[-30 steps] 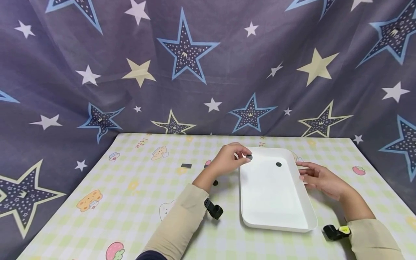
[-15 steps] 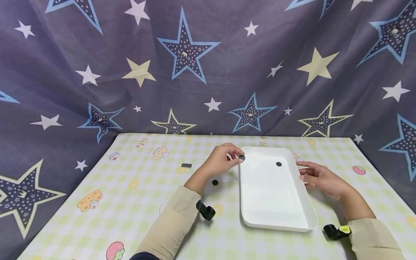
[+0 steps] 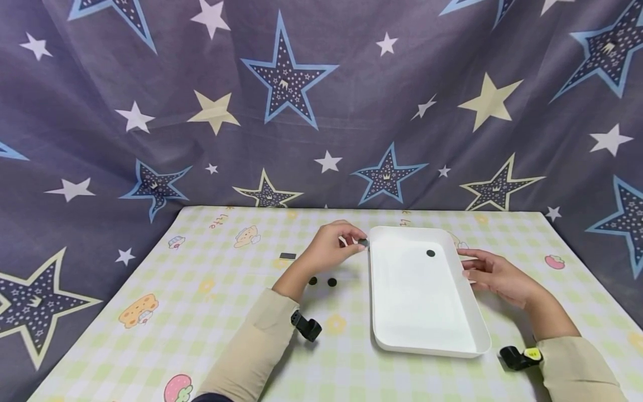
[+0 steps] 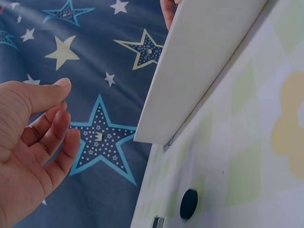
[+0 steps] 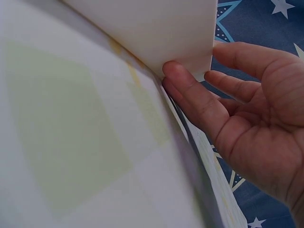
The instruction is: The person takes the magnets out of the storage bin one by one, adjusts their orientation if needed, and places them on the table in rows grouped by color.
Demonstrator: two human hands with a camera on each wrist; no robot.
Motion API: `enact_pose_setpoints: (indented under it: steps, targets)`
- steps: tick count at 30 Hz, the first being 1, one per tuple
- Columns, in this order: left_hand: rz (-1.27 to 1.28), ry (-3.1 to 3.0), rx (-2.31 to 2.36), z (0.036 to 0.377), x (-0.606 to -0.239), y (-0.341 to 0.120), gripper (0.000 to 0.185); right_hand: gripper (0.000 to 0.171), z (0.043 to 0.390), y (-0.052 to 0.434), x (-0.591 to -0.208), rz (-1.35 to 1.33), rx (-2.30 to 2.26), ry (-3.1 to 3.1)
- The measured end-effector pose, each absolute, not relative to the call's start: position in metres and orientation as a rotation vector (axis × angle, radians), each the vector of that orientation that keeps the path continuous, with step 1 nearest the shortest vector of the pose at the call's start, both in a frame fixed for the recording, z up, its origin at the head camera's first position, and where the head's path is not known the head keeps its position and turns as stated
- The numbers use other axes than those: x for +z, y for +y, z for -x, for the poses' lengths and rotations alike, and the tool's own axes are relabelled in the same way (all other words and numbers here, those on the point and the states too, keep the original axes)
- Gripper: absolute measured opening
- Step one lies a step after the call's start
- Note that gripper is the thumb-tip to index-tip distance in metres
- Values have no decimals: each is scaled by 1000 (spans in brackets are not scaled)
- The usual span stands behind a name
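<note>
In the head view my left hand [image 3: 331,245] pinches a small black disc [image 3: 363,243] between thumb and fingertips, just left of the white tray's [image 3: 424,347] far left corner. The left wrist view shows that hand [image 4: 38,137] without the disc, which its fingers hide. My right hand [image 3: 499,279] rests its fingertips on the tray's outer right wall, fingers nearly straight. In the right wrist view they touch the white wall [image 5: 152,28]. Inside the tray lies another black disc [image 3: 430,253]. Two more, a left disc [image 3: 313,281] and a right disc [image 3: 332,282], lie on the tablecloth.
A small dark rectangular piece [image 3: 287,256] lies on the checked tablecloth [image 3: 226,329], left of my left hand. Behind the table's back edge hangs a star-patterned curtain [image 3: 351,100]. A black wrist camera [image 3: 306,326] sits by my left sleeve.
My left hand has moved left with the pinched disc, from above the tray to outside its left rim. A disc formerly behind the forearm has come into view. My right hand and the tray stay put.
</note>
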State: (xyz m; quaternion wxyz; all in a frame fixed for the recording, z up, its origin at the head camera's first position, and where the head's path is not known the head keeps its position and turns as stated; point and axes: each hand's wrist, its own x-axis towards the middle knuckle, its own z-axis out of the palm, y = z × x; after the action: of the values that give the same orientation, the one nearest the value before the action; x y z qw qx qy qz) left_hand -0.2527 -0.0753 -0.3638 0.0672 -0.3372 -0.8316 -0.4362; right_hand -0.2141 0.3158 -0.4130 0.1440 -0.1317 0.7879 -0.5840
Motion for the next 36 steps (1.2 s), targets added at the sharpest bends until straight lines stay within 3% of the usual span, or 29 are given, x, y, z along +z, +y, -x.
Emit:
enact_pose_setpoints:
  steps: [36]
  targets:
    - [854,-2546,-1295,243,-374,-139,13,65,213,316,-413,399,-1681,2256]
